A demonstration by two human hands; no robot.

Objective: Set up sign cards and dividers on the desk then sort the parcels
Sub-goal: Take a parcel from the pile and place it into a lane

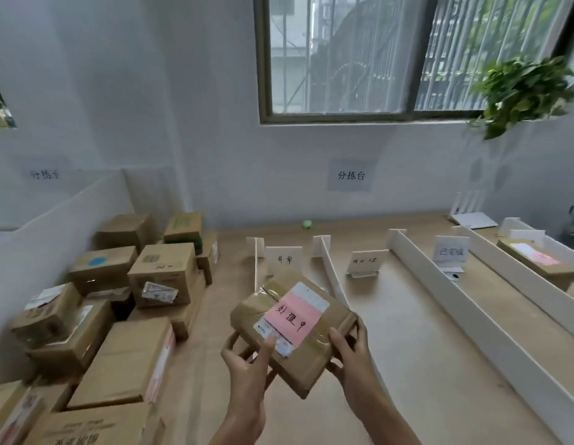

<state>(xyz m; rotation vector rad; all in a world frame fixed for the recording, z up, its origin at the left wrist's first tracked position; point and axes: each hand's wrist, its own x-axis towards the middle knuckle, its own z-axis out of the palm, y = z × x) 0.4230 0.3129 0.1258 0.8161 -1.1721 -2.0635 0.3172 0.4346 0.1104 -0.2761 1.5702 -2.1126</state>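
I hold a brown cardboard parcel (314, 345) with a pink handwritten label above the desk (407, 332). My left hand (247, 358) grips its near left edge, thumb on the label. My right hand (350, 348) grips its right edge. Three white sign cards stand at the back: the left sign card (284, 259), the middle sign card (365, 261) and the right sign card (451, 252). White dividers (465, 293) run front to back between them. Another parcel with a pink label (539, 263) lies in the far right lane.
A heap of several cardboard boxes (118, 309) fills the desk's left side against a white partition (54, 226). A small green ball (307, 223) sits by the back wall. A potted plant (520, 88) hangs at the window's right. A white device (473, 220) lies at the back right.
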